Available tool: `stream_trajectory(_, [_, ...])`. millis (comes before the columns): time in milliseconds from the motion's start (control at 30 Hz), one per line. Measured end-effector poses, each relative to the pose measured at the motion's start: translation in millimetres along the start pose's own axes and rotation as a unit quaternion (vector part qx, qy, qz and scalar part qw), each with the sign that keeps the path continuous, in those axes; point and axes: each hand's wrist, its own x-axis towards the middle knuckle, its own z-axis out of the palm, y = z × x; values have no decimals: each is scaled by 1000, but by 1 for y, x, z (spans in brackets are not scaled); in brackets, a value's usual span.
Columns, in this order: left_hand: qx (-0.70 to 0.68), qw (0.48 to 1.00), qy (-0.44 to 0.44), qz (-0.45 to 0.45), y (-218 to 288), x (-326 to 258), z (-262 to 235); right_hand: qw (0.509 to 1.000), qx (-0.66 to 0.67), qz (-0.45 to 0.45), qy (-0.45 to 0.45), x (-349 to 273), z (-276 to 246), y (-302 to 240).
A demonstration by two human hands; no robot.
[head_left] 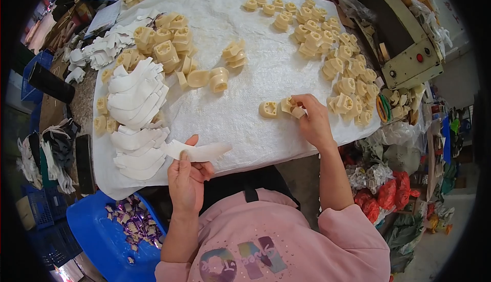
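Note:
My left hand [188,179] pinches a curved white strip [207,152] between thumb and fingers, above the near edge of the cloth. Its free end points right. To the right, my right hand [313,121] grips a beige plastic shoe heel [288,107] standing on the cloth; a pale flap shows at the fingertips, and I cannot tell whether it is a separate strip. Just left of that sits another hollow beige heel [268,109]. Beside my left hand lie overlapping stacks of white strips [137,95].
White woven cloth [204,113] covers the table. Beige heels are heaped at the far left [166,54] and along the right side [353,77]. A blue tub [102,236] with purple scraps stands below the left edge. A machine with a red button [417,62] borders the right.

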Motion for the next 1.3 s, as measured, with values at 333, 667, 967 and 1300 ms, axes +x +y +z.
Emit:
stream_trajectory(333, [-10,1000,6,-17,1,-1,5,993,-119,-7,-4,2,-8,-1])
stream_trajectory(667, [-12,1000,11,-11,-2,-3,2,999,-8,-23,46,38,26,-17])
stream_trajectory(967, [-32,999,2,4,1,-3,-4,926,374,60,8,64,47,-57])
stream_trajectory(1300, [-51,997,42,42,5,-1,5,901,423,-91,-29,10,45,-122])
